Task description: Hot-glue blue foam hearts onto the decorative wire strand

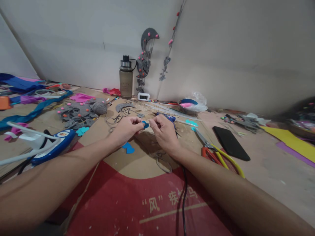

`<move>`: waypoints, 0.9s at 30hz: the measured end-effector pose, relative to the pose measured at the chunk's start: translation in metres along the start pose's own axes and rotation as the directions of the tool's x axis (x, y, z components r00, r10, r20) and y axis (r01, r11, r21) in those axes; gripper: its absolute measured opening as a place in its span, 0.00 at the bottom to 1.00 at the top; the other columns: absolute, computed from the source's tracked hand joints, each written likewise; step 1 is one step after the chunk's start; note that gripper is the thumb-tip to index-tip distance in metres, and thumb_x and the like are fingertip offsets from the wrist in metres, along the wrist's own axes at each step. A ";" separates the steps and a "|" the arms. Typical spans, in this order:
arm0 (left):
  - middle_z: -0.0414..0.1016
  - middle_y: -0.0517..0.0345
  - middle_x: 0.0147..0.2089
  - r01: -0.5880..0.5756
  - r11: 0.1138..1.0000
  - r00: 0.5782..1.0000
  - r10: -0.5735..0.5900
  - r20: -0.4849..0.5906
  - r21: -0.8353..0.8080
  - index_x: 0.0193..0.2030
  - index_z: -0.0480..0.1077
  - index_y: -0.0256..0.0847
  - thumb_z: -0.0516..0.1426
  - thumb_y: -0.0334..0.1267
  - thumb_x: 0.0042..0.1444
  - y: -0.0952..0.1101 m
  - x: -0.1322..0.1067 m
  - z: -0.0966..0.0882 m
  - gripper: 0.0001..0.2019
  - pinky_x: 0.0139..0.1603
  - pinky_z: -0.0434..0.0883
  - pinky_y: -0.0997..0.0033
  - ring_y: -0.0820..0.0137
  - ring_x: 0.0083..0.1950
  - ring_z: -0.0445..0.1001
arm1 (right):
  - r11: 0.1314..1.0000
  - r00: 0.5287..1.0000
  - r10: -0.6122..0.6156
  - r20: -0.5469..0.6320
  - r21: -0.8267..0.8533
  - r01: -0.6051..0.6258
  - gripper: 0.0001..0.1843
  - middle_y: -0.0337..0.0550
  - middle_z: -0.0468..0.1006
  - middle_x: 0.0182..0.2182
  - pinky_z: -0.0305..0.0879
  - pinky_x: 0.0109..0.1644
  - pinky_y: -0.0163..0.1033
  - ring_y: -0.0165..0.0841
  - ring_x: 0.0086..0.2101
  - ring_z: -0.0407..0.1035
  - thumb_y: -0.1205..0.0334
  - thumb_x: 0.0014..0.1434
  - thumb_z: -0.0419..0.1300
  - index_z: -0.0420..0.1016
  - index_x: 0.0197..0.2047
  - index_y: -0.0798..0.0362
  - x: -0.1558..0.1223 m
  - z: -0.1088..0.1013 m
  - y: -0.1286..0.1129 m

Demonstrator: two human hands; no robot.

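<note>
My left hand pinches a small blue felt piece between thumb and fingertips, above the cardboard. Close to its right edge, the thumb and fingers of my right hand are pressed together; what they hold, if anything, is too small to make out. Blue felt cutouts lie below my left hand. Behind my right hand is a blue glue gun, partly covered by the hand. Grey cord lies loosely coiled under my right wrist.
Scissors and a black phone lie to the right. A blue-based lamp and grey felt pieces with yarn are at left. A bottle, small clock and bowl stand by the wall. A black cable crosses the cardboard.
</note>
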State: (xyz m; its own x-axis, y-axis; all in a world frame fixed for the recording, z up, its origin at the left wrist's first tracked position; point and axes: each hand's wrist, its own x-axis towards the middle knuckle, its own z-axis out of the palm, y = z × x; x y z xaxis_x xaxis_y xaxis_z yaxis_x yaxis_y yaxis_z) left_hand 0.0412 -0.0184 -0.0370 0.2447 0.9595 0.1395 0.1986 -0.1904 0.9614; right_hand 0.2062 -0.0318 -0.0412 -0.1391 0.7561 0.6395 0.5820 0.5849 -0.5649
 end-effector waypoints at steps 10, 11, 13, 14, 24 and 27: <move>0.66 0.63 0.19 -0.004 0.999 1.000 0.004 0.015 0.047 0.28 0.70 0.39 0.57 0.41 0.50 0.000 -0.001 -0.001 0.07 0.21 0.53 0.75 0.77 0.19 0.58 | 0.999 1.000 -0.005 0.008 -0.034 0.005 0.19 0.38 0.64 0.23 0.54 0.33 0.38 0.31 0.28 0.60 0.53 0.65 0.49 0.62 0.23 0.50 -0.001 -0.001 -0.001; 0.66 0.63 0.19 -0.004 0.999 1.000 0.003 0.019 0.052 0.28 0.70 0.39 0.57 0.41 0.50 -0.001 -0.001 -0.001 0.07 0.21 0.52 0.75 0.77 0.19 0.57 | 0.999 1.000 -0.006 0.008 -0.033 0.006 0.19 0.38 0.64 0.23 0.54 0.33 0.38 0.31 0.28 0.60 0.53 0.65 0.49 0.62 0.23 0.50 -0.001 -0.001 0.000; 0.66 0.63 0.19 -0.001 0.998 1.000 -0.001 0.025 0.057 0.28 0.70 0.39 0.57 0.41 0.50 -0.003 0.000 -0.002 0.07 0.20 0.52 0.75 0.77 0.18 0.57 | 1.000 1.000 -0.004 0.010 -0.028 0.004 0.20 0.38 0.65 0.23 0.55 0.33 0.38 0.31 0.28 0.60 0.52 0.65 0.49 0.63 0.23 0.50 -0.001 -0.001 0.000; 0.66 0.63 0.19 -0.006 0.998 1.000 0.004 0.027 0.056 0.28 0.70 0.39 0.57 0.41 0.50 -0.003 0.000 -0.002 0.07 0.21 0.53 0.75 0.77 0.19 0.57 | 1.000 1.000 -0.002 0.011 -0.023 0.002 0.20 0.38 0.65 0.23 0.55 0.33 0.38 0.31 0.28 0.61 0.52 0.65 0.49 0.63 0.23 0.50 -0.001 -0.001 0.001; 0.65 0.63 0.18 0.014 1.000 0.999 -0.013 0.030 -0.024 0.26 0.70 0.38 0.58 0.39 0.49 0.000 0.000 -0.001 0.07 0.22 0.54 0.76 0.78 0.19 0.59 | 0.998 0.998 0.046 0.034 0.047 -0.048 0.15 0.40 0.70 0.28 0.57 0.35 0.38 0.32 0.31 0.63 0.51 0.64 0.52 0.71 0.31 0.51 0.000 -0.004 0.001; 0.65 0.63 0.18 0.020 0.997 0.999 -0.018 0.027 -0.073 0.25 0.69 0.38 0.58 0.39 0.49 -0.002 0.002 -0.001 0.08 0.23 0.57 0.76 0.78 0.20 0.60 | 0.998 0.997 0.044 0.062 0.043 -0.046 0.12 0.42 0.72 0.33 0.58 0.36 0.38 0.32 0.33 0.64 0.53 0.63 0.53 0.71 0.39 0.51 -0.001 -0.005 0.000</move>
State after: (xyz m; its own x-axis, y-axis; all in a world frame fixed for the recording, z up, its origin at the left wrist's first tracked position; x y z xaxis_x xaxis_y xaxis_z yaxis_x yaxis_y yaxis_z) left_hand 0.0404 -0.0161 -0.0386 0.2670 0.9567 0.1160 0.1335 -0.1559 0.9787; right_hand 0.2102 -0.0337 -0.0398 -0.1628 0.7976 0.5808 0.5527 0.5613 -0.6160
